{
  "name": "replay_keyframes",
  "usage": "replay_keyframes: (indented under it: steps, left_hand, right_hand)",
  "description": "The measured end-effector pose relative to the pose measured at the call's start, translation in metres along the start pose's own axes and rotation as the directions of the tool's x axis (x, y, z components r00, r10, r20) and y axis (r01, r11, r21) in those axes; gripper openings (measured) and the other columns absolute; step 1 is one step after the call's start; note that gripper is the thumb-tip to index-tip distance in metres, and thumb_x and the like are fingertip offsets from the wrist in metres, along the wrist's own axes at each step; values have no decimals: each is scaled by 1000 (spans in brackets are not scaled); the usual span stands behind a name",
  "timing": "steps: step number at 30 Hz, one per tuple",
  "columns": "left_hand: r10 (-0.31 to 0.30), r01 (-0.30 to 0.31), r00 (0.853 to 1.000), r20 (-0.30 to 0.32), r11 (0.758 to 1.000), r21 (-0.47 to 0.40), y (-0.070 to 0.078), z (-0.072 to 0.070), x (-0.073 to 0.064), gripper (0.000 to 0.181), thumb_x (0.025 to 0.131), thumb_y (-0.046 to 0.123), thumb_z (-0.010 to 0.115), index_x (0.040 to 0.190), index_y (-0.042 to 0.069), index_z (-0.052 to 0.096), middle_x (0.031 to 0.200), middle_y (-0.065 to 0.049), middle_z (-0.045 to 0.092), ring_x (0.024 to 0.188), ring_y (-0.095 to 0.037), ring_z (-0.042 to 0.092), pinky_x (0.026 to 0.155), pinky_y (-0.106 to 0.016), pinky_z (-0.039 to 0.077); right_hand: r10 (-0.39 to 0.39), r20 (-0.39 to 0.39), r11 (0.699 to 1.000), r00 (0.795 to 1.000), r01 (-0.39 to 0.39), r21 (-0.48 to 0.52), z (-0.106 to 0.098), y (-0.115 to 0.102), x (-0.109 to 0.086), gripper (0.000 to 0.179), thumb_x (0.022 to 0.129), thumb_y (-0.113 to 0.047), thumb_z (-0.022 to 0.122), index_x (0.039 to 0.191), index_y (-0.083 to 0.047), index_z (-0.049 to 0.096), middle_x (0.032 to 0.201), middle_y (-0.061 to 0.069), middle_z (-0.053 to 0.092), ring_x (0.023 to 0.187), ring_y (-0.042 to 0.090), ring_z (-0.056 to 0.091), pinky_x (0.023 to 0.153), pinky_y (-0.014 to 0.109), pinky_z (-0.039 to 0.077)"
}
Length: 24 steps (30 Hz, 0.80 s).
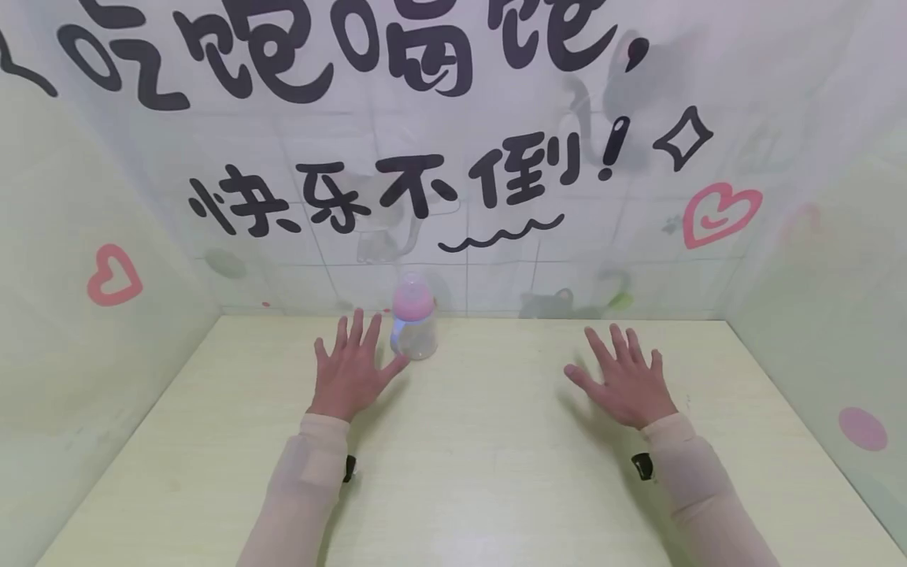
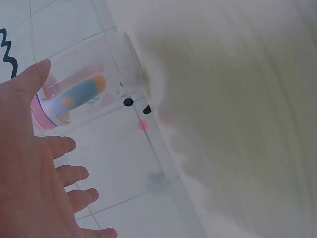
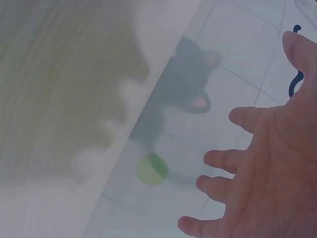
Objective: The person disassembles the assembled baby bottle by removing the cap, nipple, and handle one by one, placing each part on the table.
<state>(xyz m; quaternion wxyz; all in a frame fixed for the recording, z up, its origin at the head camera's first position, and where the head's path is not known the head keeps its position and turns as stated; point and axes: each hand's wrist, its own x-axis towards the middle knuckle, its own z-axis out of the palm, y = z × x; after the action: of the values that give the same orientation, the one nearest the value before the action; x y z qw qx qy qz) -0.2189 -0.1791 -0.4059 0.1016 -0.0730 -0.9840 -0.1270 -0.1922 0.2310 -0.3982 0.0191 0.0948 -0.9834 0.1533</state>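
Note:
A clear baby bottle [image 1: 414,335] with a pink collar and a see-through cap stands upright near the back of the table. My left hand [image 1: 349,378], fingers spread and palm down, is just left of the bottle, its thumb tip overlapping the bottle's base in the head view. In the left wrist view the bottle [image 2: 94,84] shows a blue and orange print, beyond the thumb. My right hand [image 1: 627,387] is spread out on the right side, holding nothing. The right wrist view shows its bare palm [image 3: 272,168] and parted fingers.
The pale wooden table [image 1: 468,472] meets a printed, tile-lined back wall [image 1: 482,283] with dark lettering. Translucent side walls [image 1: 64,378] close it in at left and right. A dark band [image 1: 642,466] sits at the right wrist, with another at the left.

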Motion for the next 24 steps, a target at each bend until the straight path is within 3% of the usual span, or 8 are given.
replay_keyframes:
  steps: [7,13,24]
  left_hand:
    - [-31,31,1000,6,996,-80,4,2,6,89,91,64,56,156,10,28,160,-23,23,145,-46,20,104,-75,14]
    - [-63,62,998,-4,981,-184,10,7,13,88,90,62,60,154,11,30,156,-22,32,143,-44,28,102,-74,19]
    - [-116,94,991,-67,959,-267,19,18,21,84,87,56,68,150,7,39,142,-20,52,126,-39,51,92,-60,37]
  right_hand:
    - [-76,-65,997,995,78,26,6,-19,3,78,99,-60,43,156,-10,28,157,28,23,146,48,14,105,72,16]
    - [-144,-120,980,982,159,120,14,-41,6,74,99,-56,46,155,-10,32,156,25,28,144,41,26,106,65,25]
    - [-182,-164,941,970,220,258,20,-75,8,72,99,-55,48,157,-16,30,159,15,30,142,38,34,105,64,30]
